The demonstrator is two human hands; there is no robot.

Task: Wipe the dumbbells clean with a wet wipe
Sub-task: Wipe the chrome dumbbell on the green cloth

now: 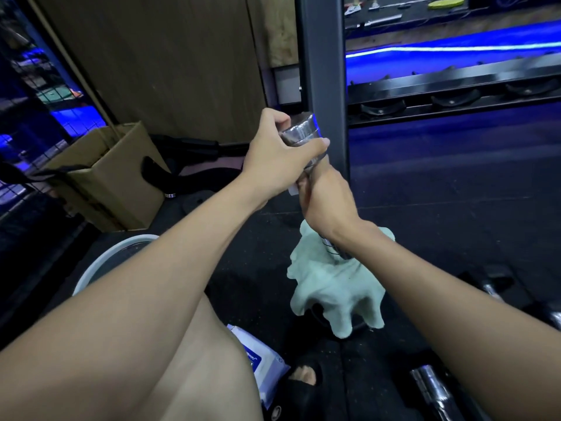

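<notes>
Held up in the air above the floor, the dumbbell (303, 138) has the left hand (273, 159) clamped round its upper chrome head while the right hand (326, 199) grips the handle, apparently mid-wipe; next probably calls for rotating it to reach unwiped metal.

Your arms: both bare to frame edge, no sleeves, no watch/bands, no gloves. L hand (274, 161) & R hand (326, 200) bare, no rings seen. Knee (197, 360) bare. Black open-toe shoe (303, 375), toes showing.
</notes>
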